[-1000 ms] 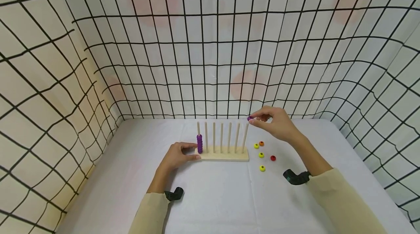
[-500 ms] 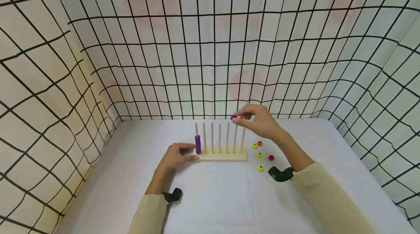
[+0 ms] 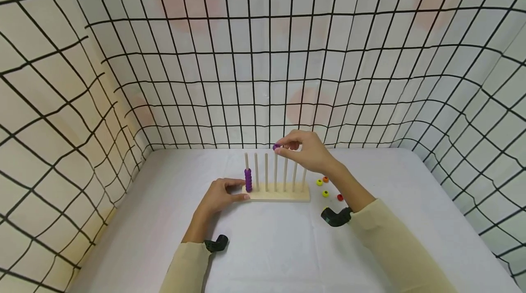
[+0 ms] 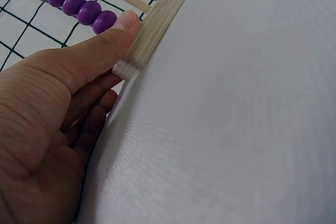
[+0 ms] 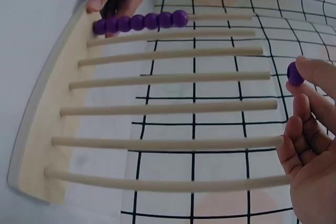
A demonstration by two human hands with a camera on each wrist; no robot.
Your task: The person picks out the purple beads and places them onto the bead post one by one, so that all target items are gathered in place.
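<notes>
A pale wooden peg rack (image 3: 279,196) with several upright pegs stands on the table. Its leftmost peg carries a stack of purple beads (image 5: 137,22), with bare wood above them. My left hand (image 3: 219,196) grips the left end of the base; in the left wrist view the thumb (image 4: 126,22) lies against the wood beside the lowest bead. Between thumb and forefinger, my right hand (image 3: 308,150) pinches a single purple bead (image 5: 295,74). That bead is at peg-top height, over the middle of the rack in the head view, off the end of the pegs in the right wrist view.
Right of the rack lie loose beads: yellow ones (image 3: 319,182), an orange one (image 3: 326,179) and a red one (image 3: 340,197). Another yellow bead is mostly hidden behind the right wrist camera (image 3: 336,217). Black netting (image 3: 269,81) hangs over white walls behind and beside the white table (image 3: 271,247).
My right hand has carried the purple bead leftward from beyond the rack's right end to above its middle pegs. My left hand keeps its grip on the base.
</notes>
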